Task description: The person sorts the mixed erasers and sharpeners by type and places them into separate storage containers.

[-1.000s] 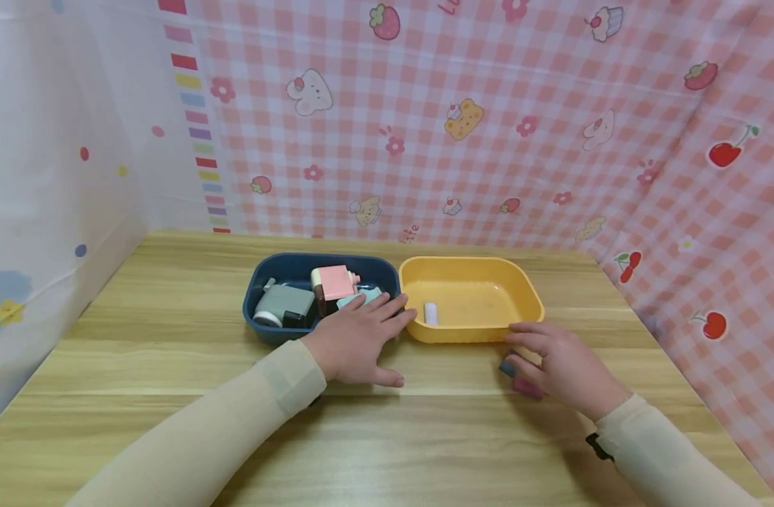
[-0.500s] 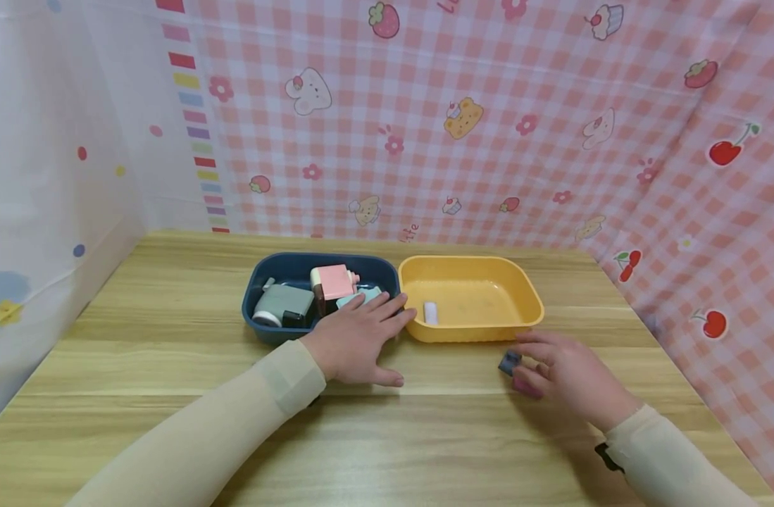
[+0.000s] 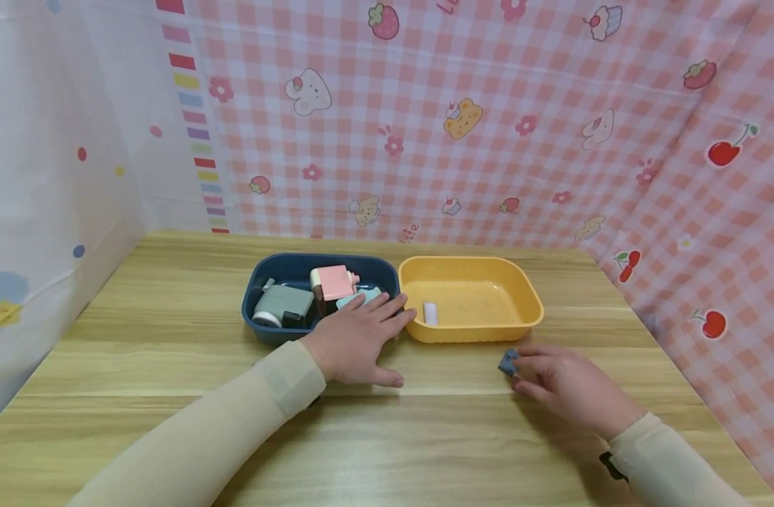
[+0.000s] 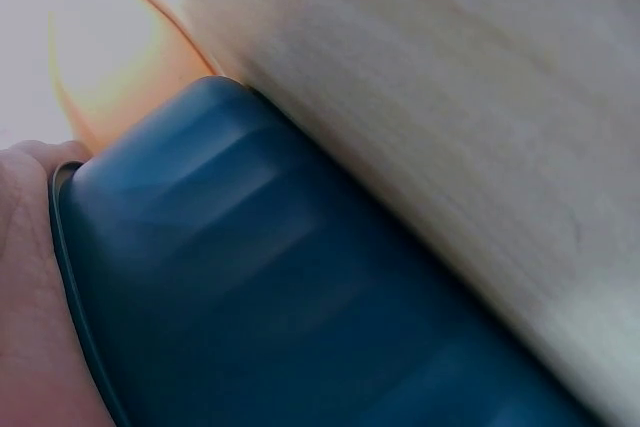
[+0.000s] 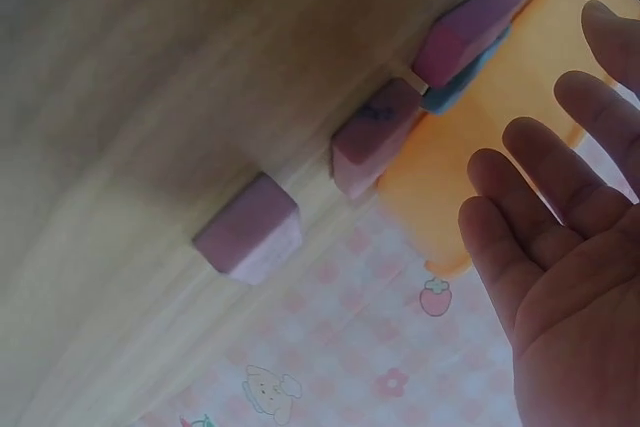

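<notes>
My left hand point(image 3: 358, 338) lies with fingers spread over the front right corner of a navy bin point(image 3: 250, 299). In the left wrist view its palm is against the bin's rim. My right hand point(image 3: 567, 387) is low over the table in front of a yellow bin point(image 3: 469, 335), fingers loosely extended and gripping nothing. Its fingertips are right at a small blue-grey block point(image 3: 507, 362). The right wrist view shows a magenta block point(image 5: 470, 32) beside that blue block point(image 5: 462, 79), plus a dusky red block point(image 5: 375, 137) and a mauve block point(image 5: 250, 227); the hand hides these in the head view.
Inside the navy bin are a grey-green toy point(image 3: 285, 301), a pink bottle-shaped piece point(image 3: 336, 282) and a light blue piece point(image 3: 369, 293). A small white block point(image 3: 430, 313) sits in the yellow bin. The bins stand side by side, with a patterned cloth point(image 3: 425, 105) behind the table.
My right hand has drawn back from the yellow bin's rim and lowered toward the blocks, covering the magenta one. The left hand has stayed in place.
</notes>
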Demonstrator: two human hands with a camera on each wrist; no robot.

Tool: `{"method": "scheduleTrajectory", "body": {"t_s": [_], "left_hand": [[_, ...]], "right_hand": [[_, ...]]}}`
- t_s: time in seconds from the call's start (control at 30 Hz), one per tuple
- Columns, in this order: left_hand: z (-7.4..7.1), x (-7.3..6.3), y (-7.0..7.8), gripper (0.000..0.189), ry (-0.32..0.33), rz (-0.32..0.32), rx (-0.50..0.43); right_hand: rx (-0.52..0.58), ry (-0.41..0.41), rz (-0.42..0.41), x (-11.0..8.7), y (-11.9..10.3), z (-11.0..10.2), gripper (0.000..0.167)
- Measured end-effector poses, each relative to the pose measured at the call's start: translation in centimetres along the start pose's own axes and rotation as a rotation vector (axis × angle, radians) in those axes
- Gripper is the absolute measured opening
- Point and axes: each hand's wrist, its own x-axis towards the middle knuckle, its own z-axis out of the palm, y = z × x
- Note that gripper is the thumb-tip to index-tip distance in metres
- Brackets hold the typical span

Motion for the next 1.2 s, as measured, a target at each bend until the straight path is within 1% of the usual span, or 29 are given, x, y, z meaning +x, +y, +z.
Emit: {"method": "scheduleTrajectory", "body": {"t_s": [0.17, 0.4, 0.53, 0.67, 0.83, 0.97, 1.07, 1.2], "left_hand": [[0.0, 0.0, 0.0, 0.105, 0.004, 0.003, -0.002], [0.1, 0.0, -0.1, 0.105, 0.005, -0.001, -0.013], [0.1, 0.0, -0.1, 0.105, 0.004, -0.003, -0.01], [0.1, -0.1, -0.1, 0.105, 0.01, 0.002, -0.01], [0.1, -0.1, -0.1, 0.105, 0.011, 0.001, -0.004], [0.1, -0.1, -0.1, 0.105, 0.017, 0.009, 0.012], [0.1, 0.0, -0.1, 0.105, 0.019, 0.012, 0.014], [0.1, -0.1, 0.0, 0.105, 0.011, 0.007, 0.002]], "right_hand": [[0.013, -0.013, 0.002, -0.1, 0.2, 0.4, 0.022], [-0.019, 0.013, 0.005, -0.1, 0.2, 1.2, 0.026], [-0.035, 0.004, 0.028, -0.1, 0.2, 1.5, 0.027], [-0.032, -0.039, 0.058, 0.0, 0.1, 1.4, 0.031], [-0.023, -0.119, 0.079, 0.4, 0.0, 1.0, 0.036], [-0.01, -0.165, 0.097, 0.8, 0.2, 0.8, 0.031], [-0.004, -0.181, 0.117, 1.2, 0.2, 0.8, 0.028], [-0.01, -0.195, 0.163, 1.6, 0.0, 0.8, 0.026]]}}
